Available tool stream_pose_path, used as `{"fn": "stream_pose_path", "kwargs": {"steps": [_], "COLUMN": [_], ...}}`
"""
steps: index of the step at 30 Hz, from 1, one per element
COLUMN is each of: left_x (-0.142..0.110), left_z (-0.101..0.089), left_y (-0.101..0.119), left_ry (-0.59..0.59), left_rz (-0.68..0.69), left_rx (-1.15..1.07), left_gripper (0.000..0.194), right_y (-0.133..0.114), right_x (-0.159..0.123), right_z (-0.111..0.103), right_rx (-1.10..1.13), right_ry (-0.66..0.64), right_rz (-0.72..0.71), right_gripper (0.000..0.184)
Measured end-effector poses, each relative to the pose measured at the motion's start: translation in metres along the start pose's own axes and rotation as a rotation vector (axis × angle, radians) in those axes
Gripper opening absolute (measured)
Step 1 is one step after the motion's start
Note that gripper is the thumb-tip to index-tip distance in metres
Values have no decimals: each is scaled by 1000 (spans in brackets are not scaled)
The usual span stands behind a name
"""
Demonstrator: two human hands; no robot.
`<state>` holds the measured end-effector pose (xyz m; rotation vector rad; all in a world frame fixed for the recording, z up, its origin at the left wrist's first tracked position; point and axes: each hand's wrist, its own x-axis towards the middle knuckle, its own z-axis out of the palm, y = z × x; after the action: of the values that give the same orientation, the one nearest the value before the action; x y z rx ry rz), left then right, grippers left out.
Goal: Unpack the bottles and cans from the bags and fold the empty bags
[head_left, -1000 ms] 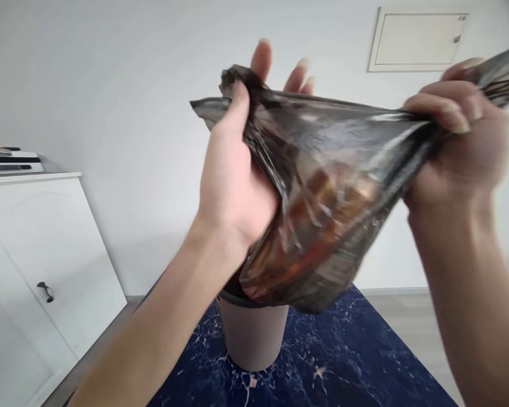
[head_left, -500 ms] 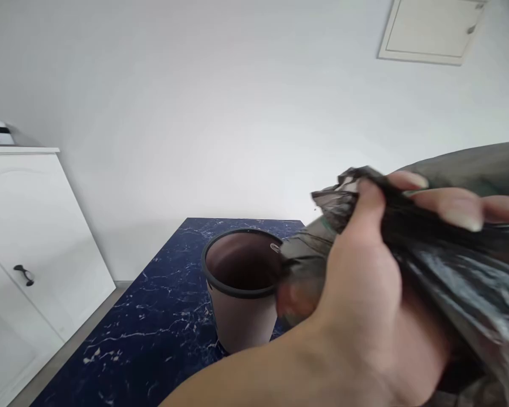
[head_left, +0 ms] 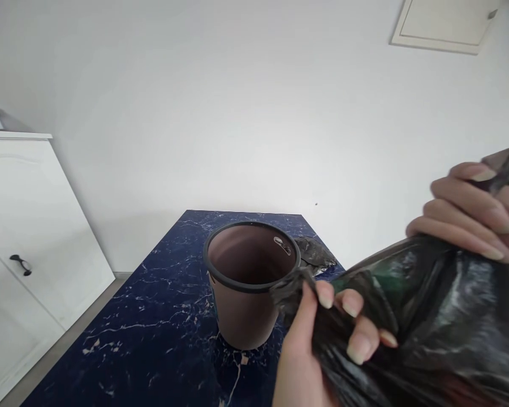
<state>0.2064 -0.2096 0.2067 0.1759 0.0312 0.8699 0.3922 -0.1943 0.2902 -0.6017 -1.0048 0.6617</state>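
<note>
While a black plastic bag (head_left: 445, 322) hangs in front of the bench's right side, the left hand (head_left: 335, 333) pinches one gathered edge and the right hand (head_left: 475, 209) clenches its upper part. Left of it, an open bin (head_left: 246, 305) stands upright on the blue bench (head_left: 152, 339), with crumpled dark plastic (head_left: 314, 253) behind the bin's right side.

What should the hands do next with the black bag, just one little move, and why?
I'd probably bring the left hand up toward the right hand. Each one grips a bunched part of the black bag, but those parts are apart, with the left one lower. Closer together, they might gather the bag better.
</note>
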Motion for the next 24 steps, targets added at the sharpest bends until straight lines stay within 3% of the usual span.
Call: {"fn": "stream_pose_path", "kwargs": {"steps": [4,9,15,20,24], "left_x": [-21,-24,-7,23,25], "left_z": [-25,-37,-35,-44,-47], "left_y": [26,63,104,136,149], "left_ry": [44,55,150,67,5], "left_rz": [160,149,215,334,432], "left_rx": [124,46,167,220,257], "left_gripper": [27,18,25,33,39], "right_y": [24,55,79,92,103], "right_x": [-14,-5,11,16,7], "right_z": [39,59,65,58,51], "right_rx": [166,143,154,268,335], "right_ry": [-97,-244,-280,-264,-197], "right_rz": [190,266,373,479,522], "right_gripper": [17,18,26,26,20]}}
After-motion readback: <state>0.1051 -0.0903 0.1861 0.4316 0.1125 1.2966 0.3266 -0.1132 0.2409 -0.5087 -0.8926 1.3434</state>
